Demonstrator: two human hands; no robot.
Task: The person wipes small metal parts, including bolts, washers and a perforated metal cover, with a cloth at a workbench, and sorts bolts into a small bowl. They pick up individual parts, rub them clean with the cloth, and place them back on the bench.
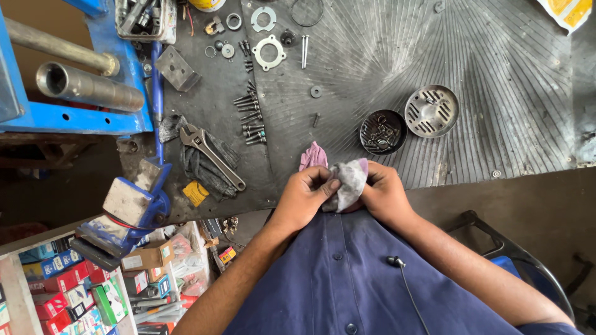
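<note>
At the near edge of the worktop (496, 74), the left hand (304, 195) and the right hand (385, 192) are both closed on a grey rag (349, 180). This seems a wiping step; next it needs firm rubbing.

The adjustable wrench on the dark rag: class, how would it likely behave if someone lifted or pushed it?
The adjustable wrench looks like solid metal, so probably stiff and heavy for its size. It lies flat, so it is unlikely to roll or tip. Resting on a crumpled dark rag, it would probably drag the cloth rather than slide freely.
</note>
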